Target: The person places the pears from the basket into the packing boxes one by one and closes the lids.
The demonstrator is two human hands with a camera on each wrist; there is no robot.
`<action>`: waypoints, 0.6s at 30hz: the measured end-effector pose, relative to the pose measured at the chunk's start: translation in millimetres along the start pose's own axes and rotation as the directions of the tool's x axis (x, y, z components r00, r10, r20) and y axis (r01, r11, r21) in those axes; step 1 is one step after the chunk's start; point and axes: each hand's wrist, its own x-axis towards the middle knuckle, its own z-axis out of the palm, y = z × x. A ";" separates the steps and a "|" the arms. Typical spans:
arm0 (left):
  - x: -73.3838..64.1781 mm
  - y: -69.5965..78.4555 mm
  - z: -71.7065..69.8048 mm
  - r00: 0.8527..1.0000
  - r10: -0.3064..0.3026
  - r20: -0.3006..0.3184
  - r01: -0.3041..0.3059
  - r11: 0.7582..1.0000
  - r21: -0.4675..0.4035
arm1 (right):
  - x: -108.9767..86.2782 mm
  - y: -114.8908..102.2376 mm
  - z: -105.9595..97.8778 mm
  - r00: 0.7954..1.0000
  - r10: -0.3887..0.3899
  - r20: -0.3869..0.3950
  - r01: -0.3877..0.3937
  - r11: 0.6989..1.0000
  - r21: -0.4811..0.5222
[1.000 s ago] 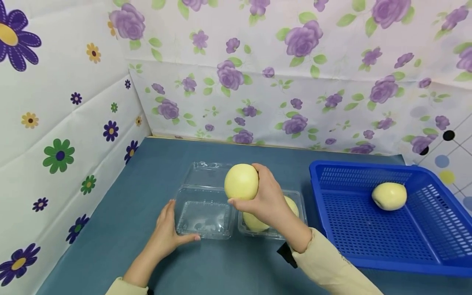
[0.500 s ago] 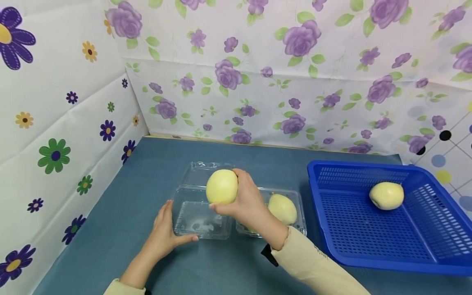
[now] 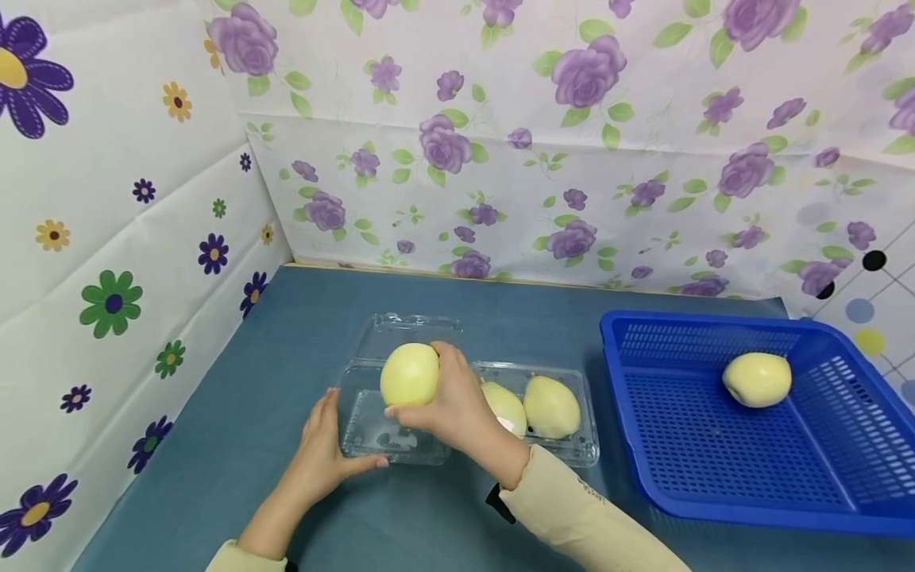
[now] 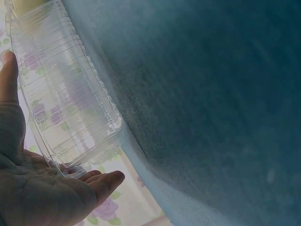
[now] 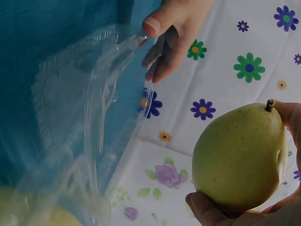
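Right hand (image 3: 452,399) is gripping a pale yellow pear (image 3: 410,375) over an open clear container (image 3: 363,425); left hand (image 3: 322,454) is framing that container's near-left corner, thumb and fingers wide apart. Two pears (image 3: 553,407) are lying in a clear tray (image 3: 590,446) just beside.
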 end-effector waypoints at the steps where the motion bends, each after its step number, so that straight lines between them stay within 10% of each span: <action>1: -0.1 -0.3 -0.5 1.000 -0.001 0.002 0.001 1.000 -0.004 | 0.8 0.1 2.2 1.000 0.000 0.003 0.000 1.000 0.008; 18: -0.7 -1.4 -1.2 1.000 0.013 -0.002 -0.013 0.999 -0.036 | 14.1 1.5 41.7 0.999 0.009 0.037 -0.010 0.999 0.044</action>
